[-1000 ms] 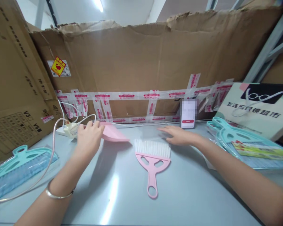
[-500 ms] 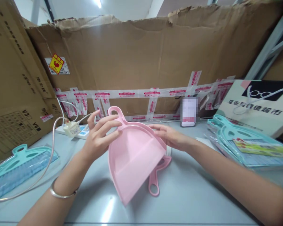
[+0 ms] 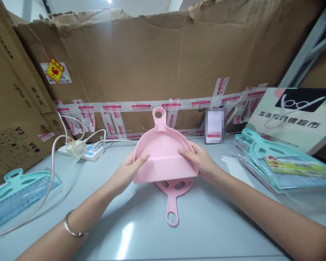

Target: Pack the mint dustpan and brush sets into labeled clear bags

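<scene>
The pink dustpan (image 3: 163,154) is gripped at its two sides by the left hand (image 3: 127,172) and right hand (image 3: 202,163), held over the pink brush (image 3: 173,195) on the table (image 3: 206,224). The pairing step seems underway; careful alignment over the bristles is called for next.

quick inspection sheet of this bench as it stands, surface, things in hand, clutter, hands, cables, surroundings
surface: grey table, glossy, light glare near the front edge
job's things: pink dustpan held flat over the pink brush, handle pointing away; the brush bristles are hidden under it, its handle points toward the person
clutter: teal brush set in a clear bag at left; stack of bagged teal sets at right; phone propped against the cardboard
hands: left hand grips the pan's left edge, right hand its right edge
cables: white power strip with plugged leads; one cable loops toward the front left
surroundings: taped cardboard wall behind; printed box at right
</scene>
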Demonstrator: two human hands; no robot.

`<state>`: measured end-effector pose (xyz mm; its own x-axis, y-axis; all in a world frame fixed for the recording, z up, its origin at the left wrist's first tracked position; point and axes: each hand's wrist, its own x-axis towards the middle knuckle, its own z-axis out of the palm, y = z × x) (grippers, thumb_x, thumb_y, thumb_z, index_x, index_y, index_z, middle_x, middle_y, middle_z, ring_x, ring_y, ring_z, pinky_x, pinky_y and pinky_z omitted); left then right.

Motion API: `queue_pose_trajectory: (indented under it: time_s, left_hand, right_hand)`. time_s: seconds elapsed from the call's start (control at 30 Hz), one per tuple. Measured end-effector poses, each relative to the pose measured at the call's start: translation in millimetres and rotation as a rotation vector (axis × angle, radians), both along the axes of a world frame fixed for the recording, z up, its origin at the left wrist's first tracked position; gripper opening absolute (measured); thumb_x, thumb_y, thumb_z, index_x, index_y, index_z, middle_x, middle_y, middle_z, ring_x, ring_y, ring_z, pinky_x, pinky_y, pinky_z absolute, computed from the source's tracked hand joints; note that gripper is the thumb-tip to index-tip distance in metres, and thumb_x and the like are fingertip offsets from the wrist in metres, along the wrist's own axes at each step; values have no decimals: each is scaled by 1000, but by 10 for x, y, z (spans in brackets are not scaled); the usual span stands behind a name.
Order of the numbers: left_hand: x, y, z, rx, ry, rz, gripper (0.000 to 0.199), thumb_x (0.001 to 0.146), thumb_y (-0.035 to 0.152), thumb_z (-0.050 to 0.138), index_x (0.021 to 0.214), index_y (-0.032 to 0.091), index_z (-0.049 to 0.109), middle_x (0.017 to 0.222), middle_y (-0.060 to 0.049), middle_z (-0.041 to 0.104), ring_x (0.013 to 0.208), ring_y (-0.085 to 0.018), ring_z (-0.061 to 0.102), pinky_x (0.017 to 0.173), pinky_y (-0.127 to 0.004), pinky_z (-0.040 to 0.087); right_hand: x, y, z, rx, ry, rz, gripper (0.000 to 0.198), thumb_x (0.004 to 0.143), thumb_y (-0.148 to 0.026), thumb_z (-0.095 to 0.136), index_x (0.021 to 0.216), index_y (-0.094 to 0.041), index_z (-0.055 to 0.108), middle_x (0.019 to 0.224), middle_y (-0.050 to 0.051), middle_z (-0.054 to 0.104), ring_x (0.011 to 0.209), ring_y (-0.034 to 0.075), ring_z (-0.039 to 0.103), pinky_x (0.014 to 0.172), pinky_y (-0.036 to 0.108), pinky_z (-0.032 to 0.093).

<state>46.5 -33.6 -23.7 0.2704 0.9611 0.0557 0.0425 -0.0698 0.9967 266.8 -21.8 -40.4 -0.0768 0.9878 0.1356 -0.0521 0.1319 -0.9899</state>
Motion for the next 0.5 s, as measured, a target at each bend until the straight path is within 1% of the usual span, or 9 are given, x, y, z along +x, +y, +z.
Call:
queue_pose_trajectory:
  time_s: [0.07, 0.1, 0.2, 0.23, 0.27, 0.33, 0.4, 0.43, 0.5]
  left_hand:
    - [-3, -6, 2, 5, -10, 77, 47, 69, 41, 65, 111, 21, 57, 99, -4, 65, 84, -20, 59, 68, -26, 46]
    - [-16, 5, 11, -7, -14, 114, 46, 66, 39, 67, 107, 20, 58, 94, -3, 65, 80, -19, 59, 65, -25, 45]
    - [-70, 65, 53, -69, -41, 197, 44, 58, 31, 70, 98, 18, 59, 81, 0, 64, 69, -16, 58, 57, -23, 42]
    - [-86, 85, 66, -85, -49, 210, 44, 56, 29, 70, 97, 17, 58, 79, 0, 63, 67, -16, 57, 56, -23, 42]
    - [-98, 102, 77, -90, -57, 221, 44, 55, 29, 71, 95, 17, 58, 79, -1, 63, 66, -16, 58, 55, -23, 42]
    - [-115, 123, 90, -62, -82, 244, 44, 57, 33, 71, 95, 16, 58, 82, -2, 64, 69, -18, 59, 57, -24, 43]
    - [-122, 130, 96, -13, -111, 281, 45, 60, 36, 70, 100, 17, 58, 89, -3, 64, 74, -19, 60, 60, -25, 45]
    - [-123, 130, 97, 8, -123, 304, 46, 62, 36, 69, 103, 19, 57, 92, -3, 65, 77, -19, 61, 62, -25, 46]
    - [-121, 126, 101, 16, -142, 342, 46, 63, 34, 69, 105, 21, 56, 94, -2, 65, 80, -19, 62, 64, -26, 48]
  right_hand:
    - [61, -1, 68, 16, -74, -18, 42, 70, -50, 59, 100, -22, 48, 87, 3, 63, 78, 18, 61, 62, 29, 48]
    - [136, 5, 126, 65, -101, -78, 40, 72, -50, 56, 99, -23, 46, 86, 2, 62, 77, 17, 60, 62, 29, 48]
    - [451, 2, 342, 342, -252, -298, 24, 76, -45, 53, 85, -24, 46, 76, -2, 56, 72, 14, 56, 61, 25, 46]
    - [542, -19, 406, 402, -365, -263, 19, 77, -42, 53, 78, -24, 48, 70, -3, 53, 66, 13, 54, 58, 24, 44]
    - [603, -53, 455, 425, -507, -170, 17, 77, -39, 52, 72, -23, 50, 66, -3, 52, 63, 12, 52, 56, 24, 43]
    - [617, -150, 493, 378, -814, 127, 12, 78, -31, 52, 69, -23, 55, 65, -2, 54, 60, 13, 51, 54, 24, 42]
    - [504, -261, 454, 333, -1068, 373, 6, 74, -21, 55, 75, -24, 59, 78, 0, 59, 70, 14, 55, 61, 24, 44]
    - [422, -310, 412, 348, -1163, 449, 14, 70, -17, 57, 81, -25, 60, 85, 0, 60, 77, 15, 56, 66, 25, 45]
    - [262, -379, 305, 456, -1328, 446, 25, 63, -13, 60, 84, -27, 60, 88, -2, 60, 83, 15, 56, 72, 24, 46]
